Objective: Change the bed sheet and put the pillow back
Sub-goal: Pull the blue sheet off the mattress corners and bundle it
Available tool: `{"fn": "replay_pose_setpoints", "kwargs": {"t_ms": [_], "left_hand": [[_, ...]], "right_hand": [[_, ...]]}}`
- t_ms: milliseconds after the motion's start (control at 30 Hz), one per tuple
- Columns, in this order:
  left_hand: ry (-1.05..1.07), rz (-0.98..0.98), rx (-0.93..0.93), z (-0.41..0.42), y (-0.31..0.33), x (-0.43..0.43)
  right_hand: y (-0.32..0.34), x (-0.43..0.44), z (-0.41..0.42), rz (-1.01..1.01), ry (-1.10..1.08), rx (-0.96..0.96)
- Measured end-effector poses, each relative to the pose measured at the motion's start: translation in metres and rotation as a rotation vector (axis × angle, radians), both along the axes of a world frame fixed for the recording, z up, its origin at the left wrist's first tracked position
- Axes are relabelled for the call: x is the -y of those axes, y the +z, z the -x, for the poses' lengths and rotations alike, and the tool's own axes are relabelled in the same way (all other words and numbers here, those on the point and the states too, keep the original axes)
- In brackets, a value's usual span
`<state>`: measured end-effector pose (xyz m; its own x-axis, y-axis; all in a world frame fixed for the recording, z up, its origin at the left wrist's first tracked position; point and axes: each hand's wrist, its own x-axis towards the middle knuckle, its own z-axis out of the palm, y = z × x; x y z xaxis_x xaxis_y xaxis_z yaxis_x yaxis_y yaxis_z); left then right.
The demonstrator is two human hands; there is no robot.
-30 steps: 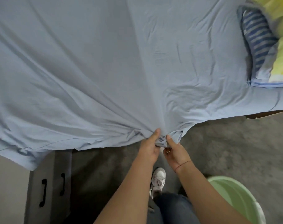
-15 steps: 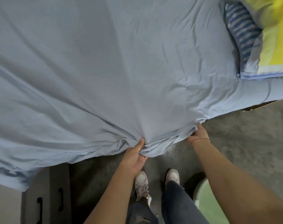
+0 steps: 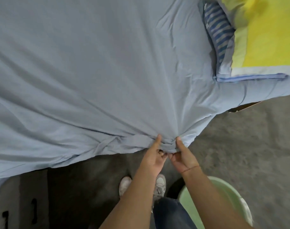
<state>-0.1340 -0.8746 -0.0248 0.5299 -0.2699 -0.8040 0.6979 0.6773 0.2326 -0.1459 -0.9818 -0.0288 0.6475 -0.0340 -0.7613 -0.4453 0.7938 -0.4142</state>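
1. Foreground: two shoes (image 3: 160, 185) and a green basin (image 3: 223, 204) stand on the floor (image 3: 240, 138). The frame edge cuts off the basin.
2. Left hand (image 3: 155, 156) and right hand (image 3: 182, 158) are side by side and almost touching. Each grip is clamped on the same bunched fold at the sheet's near edge, thumbs on top. The fingers beneath are mostly hidden.
3. Sheet (image 3: 108, 71): spread over the bed, with creases radiating from the bunch and the near hem hanging loose. Judged step: drawing the sheet taut on this side. The next move calls for smoothing and tucking the hem.
4. Pillow (image 3: 218, 32): striped, far right on the sheet, against a yellow quilt (image 3: 270, 38). The mattress and bed frame are hidden.
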Motion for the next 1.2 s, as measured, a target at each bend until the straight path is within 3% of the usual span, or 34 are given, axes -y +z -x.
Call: {"fn": "replay_pose_setpoints", "kwargs": {"t_ms": [200,400,600,733,900,1200], "left_hand": [[0.06,-0.015,0.081,-0.02,0.0,0.032],[-0.11,0.016,0.025,-0.025,-0.004,0.01],[-0.12,0.035,0.015,-0.042,-0.003,0.015],[-0.089,0.013,-0.049,-0.046,-0.007,0.037],[-0.208,-0.01,-0.055,-0.054,-0.004,0.086],[-0.263,-0.047,0.029,-0.08,0.013,0.185]], "right_hand": [[0.004,0.035,-0.021,-0.011,0.042,0.072],[0.003,0.087,-0.075,-0.055,-0.216,-0.084],[0.002,0.13,-0.1,0.096,-0.288,-0.232],[0.009,0.142,-0.083,0.098,-0.342,-0.159],[0.009,0.152,-0.069,0.066,-0.369,-0.077],[0.007,0.161,-0.039,0.024,-0.241,0.1]]}}
